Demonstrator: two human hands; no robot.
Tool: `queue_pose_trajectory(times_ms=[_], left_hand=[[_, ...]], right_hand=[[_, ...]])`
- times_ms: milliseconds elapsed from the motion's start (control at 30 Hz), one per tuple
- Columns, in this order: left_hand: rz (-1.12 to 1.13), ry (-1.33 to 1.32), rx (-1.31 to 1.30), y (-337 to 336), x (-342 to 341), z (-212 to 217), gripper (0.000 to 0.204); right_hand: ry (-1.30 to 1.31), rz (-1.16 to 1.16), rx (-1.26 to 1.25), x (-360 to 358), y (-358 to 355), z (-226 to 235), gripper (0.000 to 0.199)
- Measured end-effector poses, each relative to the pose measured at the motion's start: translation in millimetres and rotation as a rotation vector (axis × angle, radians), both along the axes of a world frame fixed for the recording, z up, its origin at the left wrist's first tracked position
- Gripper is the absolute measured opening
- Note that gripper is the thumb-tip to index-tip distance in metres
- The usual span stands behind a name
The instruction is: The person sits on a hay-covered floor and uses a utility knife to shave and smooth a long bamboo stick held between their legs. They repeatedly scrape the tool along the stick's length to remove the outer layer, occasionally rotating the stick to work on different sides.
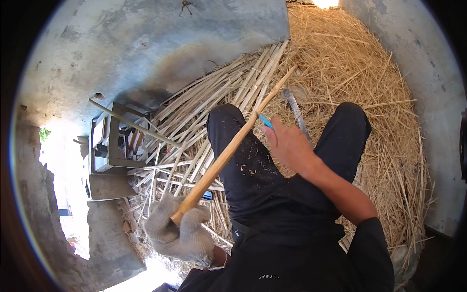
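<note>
Looking down through the head view, we list first our left hand [179,232], gloved in grey knit, fingers clenched around the thick lower end of a long wooden stick [232,148]. The stick runs from that fist at lower left up and to the right, crossing over our left knee and tapering to a thin tip above the straw. Second item: our right hand [288,145], bare, held against the stick about midway along its length, fingers curled around a small blue-handled tool [266,121], of which only the blue end shows at the fingertips; we cannot tell the shape of its working part. Third: our legs in dark trousers [243,160], flecked with pale shavings on the left thigh, the knees spread apart with the right hand between them. Fourth: a curved metal blade [296,113], lying on the straw just beyond the right hand, partly hidden by it. Fifth: a heap of loose golden straw [355,63], filling the upper right and passing under both legs. Sixth: a pile of split pale cane strips [219,92], fanned out to the left of the straw and reaching down beside the gloved hand. Seventh: a low grey wooden frame [114,146] at left, with one long strip resting slantwise across its top. Eighth: a rough grey concrete wall [146,39] behind the whole, with a darker stain near its base.
</note>
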State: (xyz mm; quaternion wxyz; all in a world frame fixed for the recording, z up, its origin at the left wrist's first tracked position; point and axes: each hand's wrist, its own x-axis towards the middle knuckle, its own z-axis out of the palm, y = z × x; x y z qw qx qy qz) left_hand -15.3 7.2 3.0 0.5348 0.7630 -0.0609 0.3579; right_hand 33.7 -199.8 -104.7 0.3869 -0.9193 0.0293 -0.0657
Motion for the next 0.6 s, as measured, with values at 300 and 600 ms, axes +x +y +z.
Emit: queue_pose_trajectory(times_ms=[300,600], left_hand=[[0.076,0.004,-0.05,-3,1,2,0.04],[0.059,-0.005,-0.025,-3,0,3,0.037]], right_hand=[[0.019,-0.01,-0.001,2,-7,-1,0.032],[-0.013,0.027,0.093,5,0,-12,0.027]])
